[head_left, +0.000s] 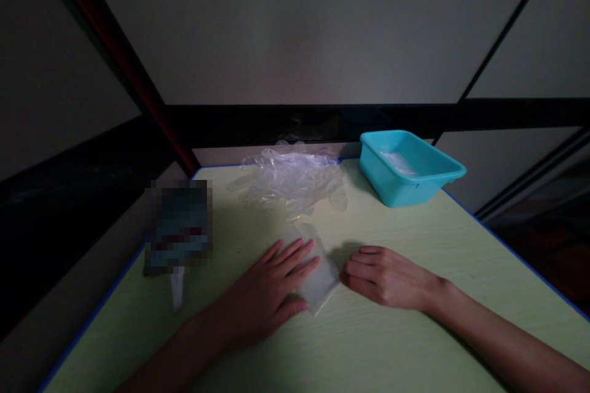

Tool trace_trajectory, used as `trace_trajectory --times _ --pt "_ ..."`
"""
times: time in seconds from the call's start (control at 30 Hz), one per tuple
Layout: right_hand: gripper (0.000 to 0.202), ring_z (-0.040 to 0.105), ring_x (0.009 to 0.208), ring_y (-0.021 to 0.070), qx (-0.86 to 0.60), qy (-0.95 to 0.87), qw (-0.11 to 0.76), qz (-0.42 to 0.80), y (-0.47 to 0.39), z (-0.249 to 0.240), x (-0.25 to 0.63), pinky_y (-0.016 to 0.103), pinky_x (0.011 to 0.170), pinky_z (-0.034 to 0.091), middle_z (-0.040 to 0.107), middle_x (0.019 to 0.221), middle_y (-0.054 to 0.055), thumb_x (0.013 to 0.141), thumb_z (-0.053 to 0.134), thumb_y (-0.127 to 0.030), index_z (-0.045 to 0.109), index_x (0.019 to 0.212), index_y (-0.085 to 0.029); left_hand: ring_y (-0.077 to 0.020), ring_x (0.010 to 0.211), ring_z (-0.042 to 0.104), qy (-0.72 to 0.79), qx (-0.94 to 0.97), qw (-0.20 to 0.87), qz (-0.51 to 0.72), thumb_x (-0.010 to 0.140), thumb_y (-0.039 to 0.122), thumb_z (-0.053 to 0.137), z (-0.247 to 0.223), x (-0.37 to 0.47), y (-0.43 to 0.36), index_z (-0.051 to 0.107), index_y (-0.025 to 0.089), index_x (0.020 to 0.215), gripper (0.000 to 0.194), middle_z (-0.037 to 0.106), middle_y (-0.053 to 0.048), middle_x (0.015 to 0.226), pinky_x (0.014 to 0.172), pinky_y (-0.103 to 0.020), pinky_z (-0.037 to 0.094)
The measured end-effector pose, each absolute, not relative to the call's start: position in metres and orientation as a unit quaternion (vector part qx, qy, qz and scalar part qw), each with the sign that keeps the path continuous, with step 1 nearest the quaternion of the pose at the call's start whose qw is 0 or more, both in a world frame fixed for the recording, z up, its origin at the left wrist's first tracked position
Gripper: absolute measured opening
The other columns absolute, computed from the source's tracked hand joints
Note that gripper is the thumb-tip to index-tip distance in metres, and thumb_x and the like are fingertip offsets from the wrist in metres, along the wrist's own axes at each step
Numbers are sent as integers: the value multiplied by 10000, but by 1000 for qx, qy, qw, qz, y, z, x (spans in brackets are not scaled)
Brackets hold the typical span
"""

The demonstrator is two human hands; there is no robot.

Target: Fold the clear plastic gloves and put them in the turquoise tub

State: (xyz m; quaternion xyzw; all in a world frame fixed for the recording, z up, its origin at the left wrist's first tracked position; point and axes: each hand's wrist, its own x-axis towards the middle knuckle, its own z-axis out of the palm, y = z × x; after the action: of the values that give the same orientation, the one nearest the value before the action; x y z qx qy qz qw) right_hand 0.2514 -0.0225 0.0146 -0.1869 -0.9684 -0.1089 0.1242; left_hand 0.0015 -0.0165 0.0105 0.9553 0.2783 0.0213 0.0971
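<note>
A flat, clear plastic bag [318, 285] lies at an angle on the table; whatever is inside it I cannot make out. My left hand [271, 295] rests palm down on it with fingers spread, covering its left part. At the bag's right corner is my right hand [382, 276], its fingers curled closed and the tips seeming to pinch the edge. Beyond both hands, a loose heap of thin, see-through disposable gloves [295, 178] is spread near the back edge.
A turquoise plastic basin [405, 190] stands at the back right with clear plastic packets [399, 163] inside. On the left lies a blurred-out dark packet [179, 227] with a white strip [177, 288] below it. Panels border the pale green, blue-edged table [391, 350] behind and at left.
</note>
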Motion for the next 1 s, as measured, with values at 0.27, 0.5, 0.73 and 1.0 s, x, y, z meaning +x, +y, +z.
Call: trace_trajectory --times 0.27,0.5,0.73,1.0 --pt "272 448 645 129 -195 -968 119 -98 -24 13 253 277 565 313 513 691 7 931 355 -161 499 701 -158 -224 1332 121 354 934 53 22 896 306 403 10 -4 -12 217 212 1375 522 171 -72 1458 1042 -493 164" --pt "162 505 779 151 -218 -964 123 -86 -24 10 251 287 670 394 581 862 50 892 414 -159 531 781 -151 -248 1288 261 327 939 28 105 878 235 429 10 0 -14 390 148 1286 419 309 -117 1406 1036 -458 241" --pt "161 534 819 152 -218 -965 132 -69 -24 11 252 291 720 437 605 934 67 884 423 -154 547 782 -144 -211 1046 527 251 955 36 156 863 171 410 18 9 -25 558 140 1055 244 585 -96 1141 937 -368 402" --pt "162 539 913 167 -216 -966 141 -36 -24 11 251 297 799 455 612 1008 74 884 407 -128 564 844 -119 -224 994 551 236 957 53 161 828 206 450 20 8 -27 565 125 1023 240 622 -97 1049 881 -362 439"
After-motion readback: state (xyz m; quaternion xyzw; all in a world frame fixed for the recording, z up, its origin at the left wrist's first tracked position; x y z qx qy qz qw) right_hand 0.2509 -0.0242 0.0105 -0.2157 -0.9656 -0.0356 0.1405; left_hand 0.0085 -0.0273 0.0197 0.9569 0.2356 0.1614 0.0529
